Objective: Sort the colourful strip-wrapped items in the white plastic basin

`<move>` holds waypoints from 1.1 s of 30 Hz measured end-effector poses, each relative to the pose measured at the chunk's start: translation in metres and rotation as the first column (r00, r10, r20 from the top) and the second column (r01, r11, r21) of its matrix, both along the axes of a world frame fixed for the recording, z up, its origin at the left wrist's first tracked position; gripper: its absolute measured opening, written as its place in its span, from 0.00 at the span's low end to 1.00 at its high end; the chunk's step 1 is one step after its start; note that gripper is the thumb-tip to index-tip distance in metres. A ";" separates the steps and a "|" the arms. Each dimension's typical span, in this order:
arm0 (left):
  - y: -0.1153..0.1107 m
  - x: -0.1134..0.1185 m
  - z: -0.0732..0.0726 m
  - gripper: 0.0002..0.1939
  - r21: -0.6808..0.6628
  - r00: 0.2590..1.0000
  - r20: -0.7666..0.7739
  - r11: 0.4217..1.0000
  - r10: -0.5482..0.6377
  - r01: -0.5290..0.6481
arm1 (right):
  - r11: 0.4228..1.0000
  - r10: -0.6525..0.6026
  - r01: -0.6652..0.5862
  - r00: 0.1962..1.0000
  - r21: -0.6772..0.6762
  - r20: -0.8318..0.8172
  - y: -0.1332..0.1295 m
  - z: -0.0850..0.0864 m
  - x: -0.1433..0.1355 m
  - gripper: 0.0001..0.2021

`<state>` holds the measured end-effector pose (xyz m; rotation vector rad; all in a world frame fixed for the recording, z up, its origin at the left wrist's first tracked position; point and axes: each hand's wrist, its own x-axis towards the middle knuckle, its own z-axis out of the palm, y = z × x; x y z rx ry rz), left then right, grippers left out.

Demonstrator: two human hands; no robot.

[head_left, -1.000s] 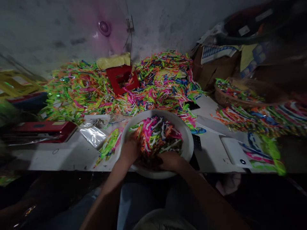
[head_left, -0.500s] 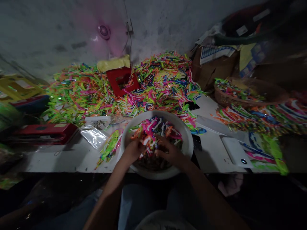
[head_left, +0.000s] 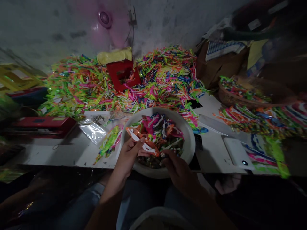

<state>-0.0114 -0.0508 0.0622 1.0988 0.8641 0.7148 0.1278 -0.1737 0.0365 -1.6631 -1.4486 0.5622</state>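
Orange-and-white piece [head_left: 148,148]: slanting over the basin [head_left: 190,145], beneath the left thumb.
Left hand [head_left: 130,153]: fingers clamped on it.
Right hand [head_left: 177,166]: fingers beside its lower end (too dark for me to tell their grip).
Basin: at the bench [head_left: 72,155] edge.

Tabletop [head_left: 69,153] pale, scuffed; light poor. Far edge, left of middle: red openwork crate [head_left: 113,80], tilted, yellow cloth [head_left: 115,57] lying across its top. Beyond that edge, a pink fan [head_left: 105,19], blades blurred, before a stained grey wall [head_left: 158,19]; socket [head_left: 131,15] to its right, cord hanging. Left part: red case [head_left: 43,123], back from the near edge; clear packet [head_left: 94,132] just beside it, glinting. Near edge, right part: white phone-like device [head_left: 236,152], dark round spot at one corner. Far right: cardboard box [head_left: 220,67], blue-checked sheet [head_left: 223,48] over it.
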 end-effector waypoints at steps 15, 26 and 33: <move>-0.007 -0.006 0.004 0.23 -0.007 1.000 0.003 1.000 0.011 -0.011 | 0.994 -0.063 0.049 0.988 0.101 0.141 0.005 0.004 -0.011 0.08; -0.005 -0.010 0.005 0.24 0.061 0.998 -0.011 0.996 0.070 -0.069 | 0.981 -0.053 0.026 0.990 0.192 0.134 0.002 0.009 -0.011 0.09; -0.008 -0.010 0.004 0.22 0.075 0.999 -0.006 0.996 0.047 -0.047 | 0.982 -0.049 0.020 0.987 0.187 0.150 0.004 0.007 -0.011 0.10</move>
